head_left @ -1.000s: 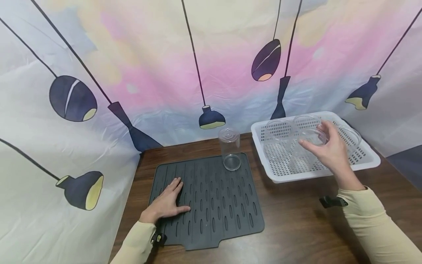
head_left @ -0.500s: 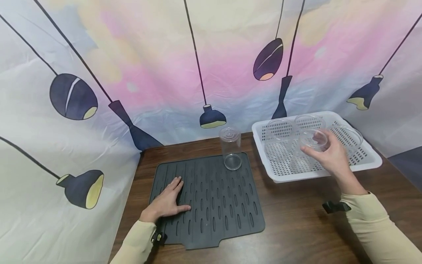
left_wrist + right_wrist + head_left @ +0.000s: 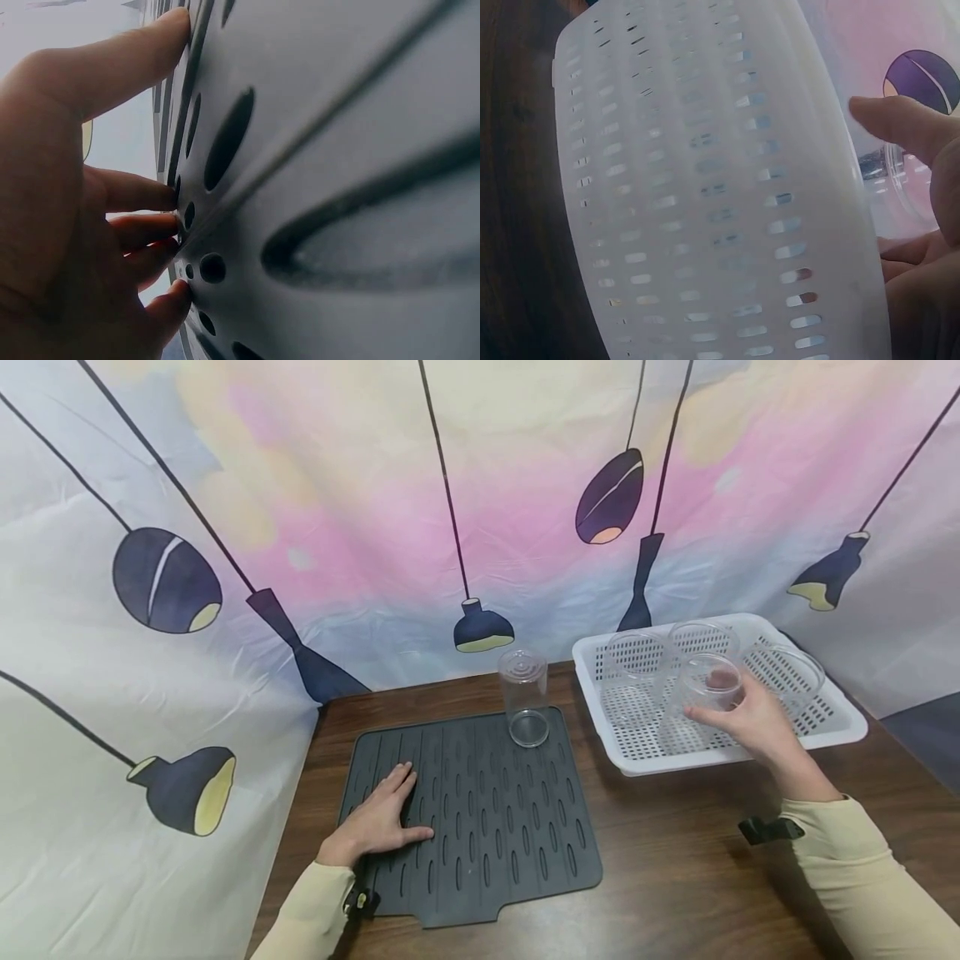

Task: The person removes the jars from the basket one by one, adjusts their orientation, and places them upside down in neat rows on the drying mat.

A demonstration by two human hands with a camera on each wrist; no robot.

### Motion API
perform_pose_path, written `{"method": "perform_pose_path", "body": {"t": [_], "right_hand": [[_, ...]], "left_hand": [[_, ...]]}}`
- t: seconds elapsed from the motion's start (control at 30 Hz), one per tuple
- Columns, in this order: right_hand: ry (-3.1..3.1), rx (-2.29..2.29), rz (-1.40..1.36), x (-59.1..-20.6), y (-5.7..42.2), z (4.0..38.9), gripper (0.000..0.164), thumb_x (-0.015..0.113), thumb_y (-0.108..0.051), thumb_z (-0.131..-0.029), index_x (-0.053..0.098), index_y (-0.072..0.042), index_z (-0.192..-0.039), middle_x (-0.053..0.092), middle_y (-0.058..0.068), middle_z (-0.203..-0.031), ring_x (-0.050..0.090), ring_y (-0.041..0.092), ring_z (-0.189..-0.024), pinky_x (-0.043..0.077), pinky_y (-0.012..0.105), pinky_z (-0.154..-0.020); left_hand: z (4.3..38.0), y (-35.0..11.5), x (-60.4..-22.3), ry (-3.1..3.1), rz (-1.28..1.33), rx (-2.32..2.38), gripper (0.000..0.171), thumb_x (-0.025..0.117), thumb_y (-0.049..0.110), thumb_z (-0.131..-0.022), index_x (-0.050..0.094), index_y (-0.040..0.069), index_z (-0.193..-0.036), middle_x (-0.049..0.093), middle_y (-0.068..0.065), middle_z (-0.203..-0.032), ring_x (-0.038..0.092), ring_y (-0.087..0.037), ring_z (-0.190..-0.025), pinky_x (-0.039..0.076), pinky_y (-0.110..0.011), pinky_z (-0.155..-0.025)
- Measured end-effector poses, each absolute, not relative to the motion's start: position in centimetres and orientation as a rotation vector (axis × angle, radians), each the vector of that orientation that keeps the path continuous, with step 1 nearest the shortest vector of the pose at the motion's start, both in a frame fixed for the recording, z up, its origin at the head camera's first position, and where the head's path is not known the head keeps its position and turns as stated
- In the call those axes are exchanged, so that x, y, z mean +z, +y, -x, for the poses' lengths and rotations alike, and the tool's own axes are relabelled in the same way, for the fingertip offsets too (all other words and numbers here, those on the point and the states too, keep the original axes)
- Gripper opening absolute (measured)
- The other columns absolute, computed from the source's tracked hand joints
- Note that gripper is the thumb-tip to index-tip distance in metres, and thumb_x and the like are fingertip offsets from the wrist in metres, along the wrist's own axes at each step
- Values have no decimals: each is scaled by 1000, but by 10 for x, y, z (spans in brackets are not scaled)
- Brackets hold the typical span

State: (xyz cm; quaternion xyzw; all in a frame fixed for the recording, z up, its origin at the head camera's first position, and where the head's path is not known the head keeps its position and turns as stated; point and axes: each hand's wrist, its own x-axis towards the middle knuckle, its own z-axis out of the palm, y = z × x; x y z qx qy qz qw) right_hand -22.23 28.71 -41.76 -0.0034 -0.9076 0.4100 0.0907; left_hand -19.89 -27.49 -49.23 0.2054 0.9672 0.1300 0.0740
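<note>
Fingers and thumb of my right hand (image 3: 757, 718) wrap round a clear cup (image 3: 692, 693) inside the white perforated basket (image 3: 630, 762). The cup stands upright. In the right wrist view the basket wall (image 3: 690, 195) hides part of the hand. Spread on the left part of the dark grey ribbed mat (image 3: 510, 827), my left hand (image 3: 378, 822) holds nothing; the left wrist view has its fingertips (image 3: 176, 296) touching the slotted surface. At the mat's far right corner another clear cup (image 3: 523, 697) stands upside down.
Other clear cups, one (image 3: 636, 660) at the basket's left and one (image 3: 806, 672) at its right, share the basket. The brown wooden table (image 3: 660, 860) runs back to a cloth backdrop (image 3: 360, 527) printed with hanging lamps.
My right hand has sunk lower along the cup, its fingers moving from the rim to round the side. My left hand stays put on the mat.
</note>
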Motion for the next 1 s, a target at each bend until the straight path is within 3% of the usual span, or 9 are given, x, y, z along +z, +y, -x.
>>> {"method": "perform_pose_path", "body": {"t": [0.17, 0.47, 0.63, 1.0], "right_hand": [[-2746, 1188, 23, -416, 288, 222, 83, 80, -47, -78, 44, 0, -137, 51, 27, -133, 53, 42, -112, 41, 42, -81], [-2741, 1134, 49, -412, 289, 219, 80, 80, -51, -76, 49, -4, -133, 56, 26, -126, 55, 40, -107, 41, 38, -75], [-2703, 1151, 24, -407, 286, 218, 78, 81, -47, -76, 49, -4, -133, 56, 24, -129, 53, 46, -115, 44, 52, -85], [-2623, 1095, -50, -392, 274, 215, 77, 87, -37, -72, 50, -3, -130, 58, 24, -124, 53, 48, -118, 42, 55, -88]], "left_hand": [[199, -275, -492, 2896, -611, 391, 103, 72, 60, -78, 34, -4, -149, 22, -21, -159, 20, -39, -147, 29, -56, -114], [199, -274, -489, 2888, -600, 401, 103, 73, 59, -78, 34, -4, -149, 23, -21, -159, 21, -39, -147, 30, -56, -113], [200, -272, -487, 2890, -584, 409, 102, 73, 59, -78, 35, -3, -149, 24, -19, -159, 23, -38, -147, 34, -55, -110], [206, -266, -470, 2962, -649, 467, 95, 74, 53, -80, 38, -2, -148, 29, -16, -158, 29, -37, -145, 39, -55, -106]]}}
